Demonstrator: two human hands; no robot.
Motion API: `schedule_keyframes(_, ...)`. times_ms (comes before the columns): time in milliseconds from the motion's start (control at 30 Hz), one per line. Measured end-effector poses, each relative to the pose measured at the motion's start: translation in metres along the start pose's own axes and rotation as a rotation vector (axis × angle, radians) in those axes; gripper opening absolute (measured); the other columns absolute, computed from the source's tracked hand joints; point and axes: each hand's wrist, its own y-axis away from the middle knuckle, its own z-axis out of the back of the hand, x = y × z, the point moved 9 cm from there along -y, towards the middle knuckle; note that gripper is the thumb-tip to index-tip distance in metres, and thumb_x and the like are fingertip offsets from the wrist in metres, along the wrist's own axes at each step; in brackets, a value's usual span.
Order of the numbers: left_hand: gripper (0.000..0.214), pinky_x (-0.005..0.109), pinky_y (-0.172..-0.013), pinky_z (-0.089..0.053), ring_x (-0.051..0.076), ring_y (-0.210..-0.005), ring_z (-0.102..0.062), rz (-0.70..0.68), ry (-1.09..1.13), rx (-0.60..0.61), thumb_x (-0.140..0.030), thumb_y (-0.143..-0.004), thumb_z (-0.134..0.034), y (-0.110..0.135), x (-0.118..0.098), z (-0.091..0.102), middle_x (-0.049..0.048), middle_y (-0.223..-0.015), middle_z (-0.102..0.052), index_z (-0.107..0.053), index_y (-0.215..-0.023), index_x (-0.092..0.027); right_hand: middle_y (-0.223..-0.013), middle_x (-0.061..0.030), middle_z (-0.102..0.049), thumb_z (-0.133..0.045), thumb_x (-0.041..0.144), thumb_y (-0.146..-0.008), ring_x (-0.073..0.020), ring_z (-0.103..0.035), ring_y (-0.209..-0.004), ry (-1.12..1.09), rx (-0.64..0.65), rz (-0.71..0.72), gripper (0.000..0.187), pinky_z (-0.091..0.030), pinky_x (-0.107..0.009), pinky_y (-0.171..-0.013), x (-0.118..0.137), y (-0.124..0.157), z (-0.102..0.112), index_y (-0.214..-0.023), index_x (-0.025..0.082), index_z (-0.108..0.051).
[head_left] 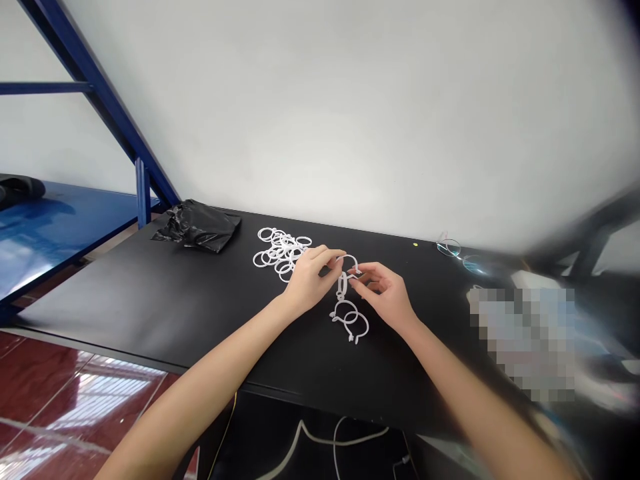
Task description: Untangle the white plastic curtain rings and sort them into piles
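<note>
Between my two hands is a white plastic curtain ring. My left hand pinches its left side, and my right hand has thumb and fingers closed at its right end, by the clasp. Just below the fingers, other white rings appear edge-on; whether they touch the held one I cannot tell. Nearer to me, a few unclasped rings lie overlapping on the black table. Left of my left hand is a pile of white rings, partly covered by that hand.
A crumpled black plastic bag lies at the back left. Eyeglasses rest by the wall at the back right, near a blurred, pixelated item. Blue metal framing rises at left. Pale cables hang below the front edge.
</note>
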Motion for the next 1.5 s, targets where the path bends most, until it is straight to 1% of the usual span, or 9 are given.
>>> schedule_keyframes(167,0.024,0.029,-0.07,-0.049,0.014,-0.076,-0.058,-0.12,0.07,0.056,-0.022,-0.098,-0.045,0.001,-0.013,-0.003,0.0057,-0.087,-0.063,-0.066,-0.11,-0.021,-0.114,-0.0084,-0.066,-0.075,0.03,-0.075,-0.0159,-0.067,-0.075,-0.225,0.213,-0.104,0.055,-0.057,-0.027,-0.055,-0.007,0.001,-0.024,-0.124,0.026,-0.051)
schedule_keyframes(467,0.022,0.026,-0.066,-0.051,0.013,-0.076,-0.058,-0.133,0.162,0.046,-0.021,-0.097,-0.047,-0.001,-0.018,0.0,0.0062,-0.089,-0.061,-0.066,-0.108,-0.021,-0.1,-0.0059,-0.07,-0.078,0.034,-0.073,-0.0231,-0.071,-0.092,-0.322,0.183,-0.123,0.041,-0.062,-0.035,-0.071,-0.008,0.001,-0.031,-0.108,0.024,-0.06)
schedule_keyframes(800,0.016,0.025,-0.059,-0.043,0.01,-0.057,-0.048,0.287,0.176,-0.067,-0.029,-0.09,-0.06,-0.002,0.018,0.01,-0.0006,-0.065,-0.057,-0.073,-0.088,-0.019,-0.101,-0.0074,-0.07,-0.075,0.032,-0.078,-0.0183,-0.068,-0.08,-0.19,-0.04,0.037,0.04,-0.06,-0.032,-0.067,0.004,0.004,-0.009,-0.113,0.022,-0.059)
schedule_keyframes(967,0.018,0.024,-0.057,-0.044,0.01,-0.057,-0.052,0.534,0.367,-0.041,-0.032,-0.084,-0.064,0.008,0.043,-0.006,0.0015,-0.069,-0.065,-0.071,-0.084,-0.015,-0.09,-0.0061,-0.071,-0.069,0.031,-0.084,-0.0191,-0.069,-0.077,0.06,-0.149,0.146,0.015,-0.061,-0.033,-0.069,0.011,0.009,-0.002,-0.094,0.021,-0.069)
schedule_keyframes(1100,0.017,0.025,-0.061,-0.048,0.012,-0.061,-0.059,0.68,0.553,0.016,-0.03,-0.084,-0.061,0.017,0.053,-0.023,0.0018,-0.07,-0.064,-0.064,-0.083,-0.014,-0.087,-0.005,-0.072,-0.065,0.031,-0.087,-0.02,-0.072,-0.077,0.132,-0.203,0.212,0.012,-0.062,-0.034,-0.073,0.014,0.012,-0.002,-0.093,0.022,-0.07)
schedule_keyframes(1200,0.018,0.025,-0.065,-0.048,0.014,-0.07,-0.061,0.574,0.415,0.069,-0.03,-0.09,-0.053,0.013,0.042,-0.022,0.0032,-0.076,-0.063,-0.06,-0.084,-0.015,-0.085,-0.0044,-0.072,-0.065,0.03,-0.088,-0.0197,-0.072,-0.076,0.077,-0.188,0.209,0.011,-0.063,-0.033,-0.071,0.013,0.012,-0.005,-0.093,0.021,-0.07)
schedule_keyframes(1300,0.021,0.025,-0.067,-0.047,0.014,-0.075,-0.058,0.254,0.17,0.15,-0.031,-0.096,-0.044,0.005,0.011,-0.019,0.0064,-0.092,-0.062,-0.059,-0.091,-0.016,-0.084,-0.004,-0.071,-0.064,0.029,-0.089,-0.0189,-0.071,-0.074,0.063,-0.131,0.22,0.01,-0.063,-0.032,-0.071,0.017,0.012,-0.009,-0.093,0.022,-0.069)
schedule_keyframes(1367,0.028,0.025,-0.063,-0.044,0.013,-0.068,-0.054,0.091,0.06,0.206,-0.03,-0.099,-0.038,0.005,-0.005,-0.022,0.005,-0.083,-0.058,-0.057,-0.083,-0.016,-0.083,-0.0033,-0.071,-0.064,0.027,-0.089,-0.0182,-0.07,-0.074,0.041,-0.079,0.229,0.009,-0.062,-0.032,-0.071,0.022,0.013,-0.013,-0.092,0.022,-0.07)
schedule_keyframes(1500,0.042,0.025,-0.056,-0.038,0.012,-0.057,-0.048,0.017,-0.043,0.2,-0.027,-0.102,-0.027,0.008,-0.008,-0.022,0.0023,-0.066,-0.051,-0.05,-0.069,-0.017,-0.08,-0.0018,-0.069,-0.064,0.026,-0.088,-0.0174,-0.07,-0.074,-0.097,-0.002,0.185,0.008,-0.062,-0.031,-0.073,0.024,0.015,-0.02,-0.088,0.022,-0.071)
